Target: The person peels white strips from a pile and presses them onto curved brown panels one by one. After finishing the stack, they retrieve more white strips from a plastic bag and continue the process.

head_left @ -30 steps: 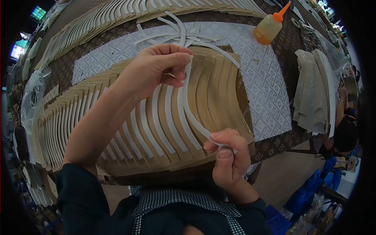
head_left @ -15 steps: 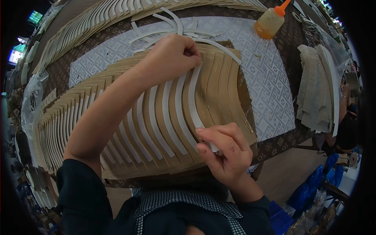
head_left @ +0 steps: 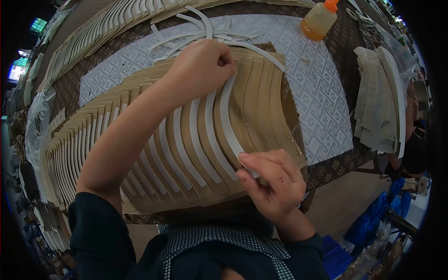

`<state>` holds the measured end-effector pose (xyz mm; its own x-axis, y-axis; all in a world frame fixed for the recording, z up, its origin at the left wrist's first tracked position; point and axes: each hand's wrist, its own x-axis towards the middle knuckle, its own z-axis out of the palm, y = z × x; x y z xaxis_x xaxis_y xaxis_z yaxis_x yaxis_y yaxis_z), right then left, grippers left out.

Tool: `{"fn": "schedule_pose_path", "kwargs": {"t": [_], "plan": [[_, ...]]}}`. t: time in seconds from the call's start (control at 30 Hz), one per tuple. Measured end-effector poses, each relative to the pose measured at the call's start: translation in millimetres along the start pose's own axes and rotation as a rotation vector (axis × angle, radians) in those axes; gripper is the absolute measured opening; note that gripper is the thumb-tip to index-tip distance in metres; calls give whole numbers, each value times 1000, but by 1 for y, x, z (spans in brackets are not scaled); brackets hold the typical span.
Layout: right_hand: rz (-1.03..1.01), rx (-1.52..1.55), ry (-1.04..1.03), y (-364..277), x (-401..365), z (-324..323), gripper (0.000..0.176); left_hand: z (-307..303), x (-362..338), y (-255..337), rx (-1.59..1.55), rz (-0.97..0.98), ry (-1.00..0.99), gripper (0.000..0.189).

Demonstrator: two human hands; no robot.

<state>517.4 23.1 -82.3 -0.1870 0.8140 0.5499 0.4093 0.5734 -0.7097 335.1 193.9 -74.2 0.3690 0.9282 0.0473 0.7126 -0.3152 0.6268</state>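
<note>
Atop the fanned stack of tan pieces, the white strip, held up a second ago, now lies flat and placed, the clenched left hand pressing its top, the right hand open-fingered on its bottom end.

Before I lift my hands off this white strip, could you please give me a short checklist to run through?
1. Top end of the white strip held down by the left hand: ok.
2. Lower end under the right hand: ok, fingers pressed on it.
3. Strip runs parallel to the neighbouring strip: ok.
4. Bond underneath the strip: cannot tell, hidden.
5. Bare tan pieces to its right free of clutter: ok.
6. Loose white strips and the orange-capped bottle on the table beyond: ok.
</note>
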Motion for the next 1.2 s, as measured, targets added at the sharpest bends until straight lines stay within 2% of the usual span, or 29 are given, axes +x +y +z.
{"fn": "schedule_pose_path", "kwargs": {"t": [0.2,0.43,0.57,0.73,0.83,1.2], "plan": [[-23,-62,34,2,-2,-3,25,6,-2,-1,105,54,76,17],[-17,-289,-58,-1,-5,-8,24,13,-13,6,253,149,185,16],[18,-306,-94,0,-8,-7,24,12,-30,7,210,229,117,15],[19,-320,-119,3,-10,-8,23,4,-53,15,186,161,25,11],[18,-328,-132,3,-10,-8,23,4,-63,10,131,207,38,10],[47,-415,-200,-1,-8,-11,26,5,-75,15,262,258,56,8]]}}
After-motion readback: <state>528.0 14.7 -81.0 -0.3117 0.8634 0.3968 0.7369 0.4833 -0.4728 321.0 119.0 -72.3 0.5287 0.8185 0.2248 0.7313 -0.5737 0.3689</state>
